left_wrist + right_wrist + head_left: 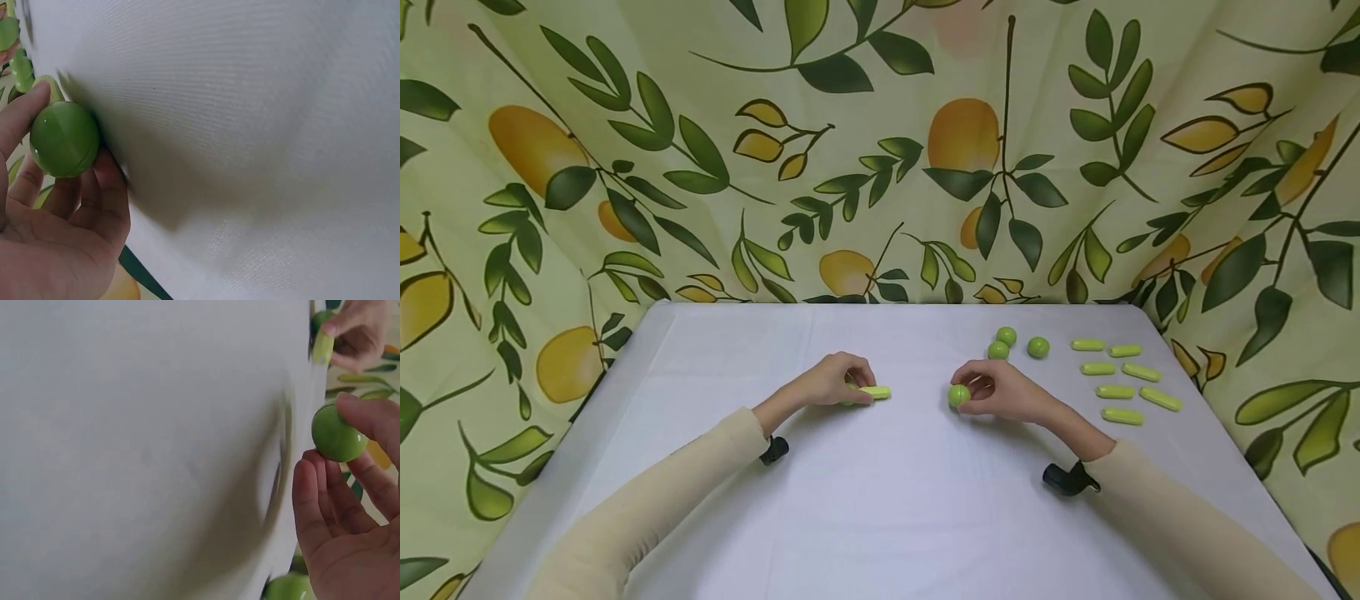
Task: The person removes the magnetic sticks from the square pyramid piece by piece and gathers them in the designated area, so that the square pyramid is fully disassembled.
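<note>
Near the table's middle, my left hand [837, 379] pinches a light green stick [876, 392] whose free end points right. A green ball [65, 139] sits at the stick's other end, within the same fingers; the head view mostly hides it. Across a gap to the right, my right hand [1009, 393] holds another green ball [958, 396] between thumb and fingertips, its smooth glossy side facing the stick. The right wrist view shows this ball [339, 433] near, with the stick [323, 347] and left hand [361, 331] beyond it.
Three loose green balls [1038, 347] lie beyond the right hand. Farther right, several light green sticks [1115, 392] lie in two rough columns on the white table [865, 500]. A fruit-patterned cloth [850, 200] hangs behind and at both sides.
</note>
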`<state>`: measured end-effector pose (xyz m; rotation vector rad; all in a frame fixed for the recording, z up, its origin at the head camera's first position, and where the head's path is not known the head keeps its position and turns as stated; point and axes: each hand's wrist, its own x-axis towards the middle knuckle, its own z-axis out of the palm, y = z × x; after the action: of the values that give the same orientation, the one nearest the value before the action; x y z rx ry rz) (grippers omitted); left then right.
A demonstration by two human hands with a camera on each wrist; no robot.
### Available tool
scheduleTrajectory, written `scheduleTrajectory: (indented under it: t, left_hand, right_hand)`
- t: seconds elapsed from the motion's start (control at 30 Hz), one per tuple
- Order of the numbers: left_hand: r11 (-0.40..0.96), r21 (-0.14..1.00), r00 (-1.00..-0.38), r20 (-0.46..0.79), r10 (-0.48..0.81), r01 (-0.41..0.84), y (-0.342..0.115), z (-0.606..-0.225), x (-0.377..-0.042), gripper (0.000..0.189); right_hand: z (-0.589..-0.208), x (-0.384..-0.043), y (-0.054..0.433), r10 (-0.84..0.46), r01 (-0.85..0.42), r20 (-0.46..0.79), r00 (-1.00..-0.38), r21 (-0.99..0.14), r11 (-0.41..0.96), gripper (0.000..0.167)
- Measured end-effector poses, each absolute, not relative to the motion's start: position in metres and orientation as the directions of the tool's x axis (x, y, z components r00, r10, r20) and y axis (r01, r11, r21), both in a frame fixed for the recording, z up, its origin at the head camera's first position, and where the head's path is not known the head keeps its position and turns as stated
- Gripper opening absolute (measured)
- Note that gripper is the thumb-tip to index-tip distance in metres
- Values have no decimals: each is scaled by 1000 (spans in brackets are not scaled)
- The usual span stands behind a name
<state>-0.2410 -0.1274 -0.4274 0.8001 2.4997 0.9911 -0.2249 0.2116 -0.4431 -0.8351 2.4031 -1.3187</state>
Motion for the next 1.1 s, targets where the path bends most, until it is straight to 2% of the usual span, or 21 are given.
scheduleTrajectory:
  t: [0.23, 0.5, 0.7, 1.1]
  left_hand:
    - [600, 706, -786, -101, 610, 376, -127, -428, -241, 16]
    - [597, 709, -788, -95, 609, 376, -128, -429, -241, 15]
    - [593, 710, -790, -86, 608, 379, -127, -430, -242, 15]
    - [594, 712, -793, -87, 603, 374, -127, -434, -243, 15]
  right_hand:
    - [-449, -225, 253, -519, -320, 43, -853, -830, 457, 37]
    - [-446, -225, 277, -434, -303, 62, -899, -803, 514, 40]
    - [-447, -227, 285, -411, -297, 58, -910, -783, 546, 38]
    - [-444, -227, 290, -416, -287, 56, -907, -807, 517, 42]
